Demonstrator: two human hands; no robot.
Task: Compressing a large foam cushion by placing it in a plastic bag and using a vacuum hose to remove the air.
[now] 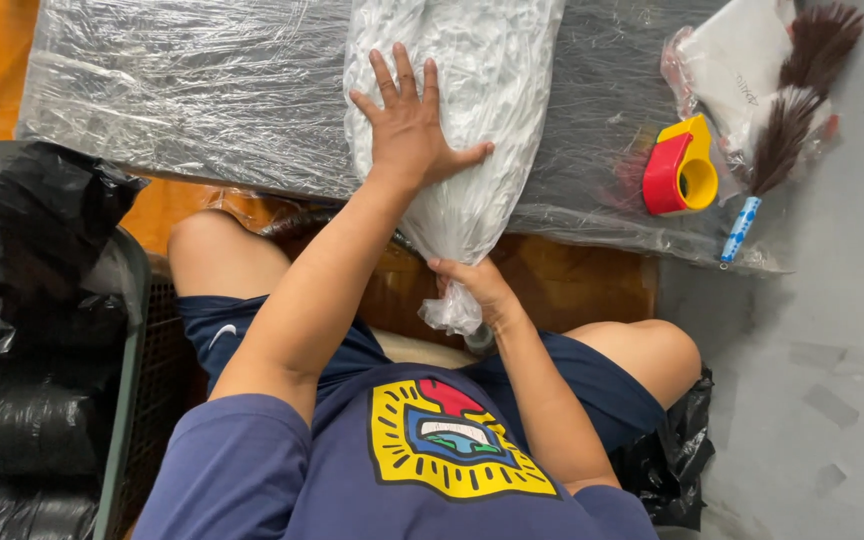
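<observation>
A long clear plastic bag (492,90) stuffed with white material lies on a low table (202,90) covered in clear plastic wrap. My left hand (410,125) lies flat on the bag's lower part, fingers spread. My right hand (472,285) grips the gathered neck of the bag just past the table's near edge; the twisted end hangs below it.
A red and yellow tape dispenser (680,170) sits on the table at the right, beside a feather duster (787,120) and a white packet (737,60). Black plastic bags (32,330) fill a crate at the left. Another black bag (677,460) lies by my right knee.
</observation>
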